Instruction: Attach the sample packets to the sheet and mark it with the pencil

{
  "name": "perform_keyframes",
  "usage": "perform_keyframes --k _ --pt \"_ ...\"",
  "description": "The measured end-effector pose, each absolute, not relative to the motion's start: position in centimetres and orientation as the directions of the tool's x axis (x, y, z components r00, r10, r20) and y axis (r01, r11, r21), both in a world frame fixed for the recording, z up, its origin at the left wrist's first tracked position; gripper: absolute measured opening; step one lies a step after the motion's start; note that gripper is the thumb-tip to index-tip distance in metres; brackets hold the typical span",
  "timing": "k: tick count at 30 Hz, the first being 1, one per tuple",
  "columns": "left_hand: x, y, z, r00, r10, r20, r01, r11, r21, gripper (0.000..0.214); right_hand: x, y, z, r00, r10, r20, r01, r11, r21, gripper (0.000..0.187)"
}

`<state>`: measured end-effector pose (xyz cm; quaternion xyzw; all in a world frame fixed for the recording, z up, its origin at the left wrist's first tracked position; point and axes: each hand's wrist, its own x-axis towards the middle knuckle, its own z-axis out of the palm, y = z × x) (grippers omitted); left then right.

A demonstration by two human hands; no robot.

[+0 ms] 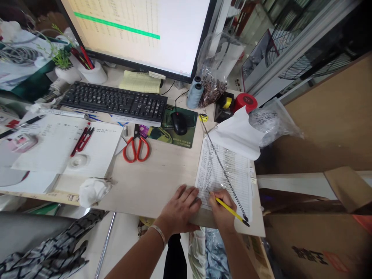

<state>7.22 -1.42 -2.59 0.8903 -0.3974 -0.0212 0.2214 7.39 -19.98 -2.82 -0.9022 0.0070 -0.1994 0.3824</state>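
Observation:
My right hand (223, 212) is closed around a yellow pen (231, 210), its tip down on a ruled sheet (240, 164) covered with handwriting. A dark coiled cord (218, 161) runs from the pen's black end across the sheet to a small yellow holder (203, 117) on the desk. Flat on the desk's front edge lies my left hand (180, 209), fingers apart, fingertips at the sheet's left border. Nothing shows in it. The sheet's upper pages (236, 135) are folded back and curl up at the top.
Orange-handled scissors (136, 149) lie left of a black mouse (178, 123). Behind them are a keyboard (116, 100) and a monitor (139, 35). An open notebook (101, 149) bears red snips (86, 139). Thread spools (194, 95) and a red tape roll (245, 102) stand at the back right.

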Motion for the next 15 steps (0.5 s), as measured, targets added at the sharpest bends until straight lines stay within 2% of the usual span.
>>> perform_keyframes --k 15 --pt "7.22 -1.39 -2.76 0.682 -0.714 0.161 -0.705 -0.583 0.404 0.075 7.42 -20.0 -2.91 0.934 -0.189 0.303 0.106 -0.663 -0.741 0.022"
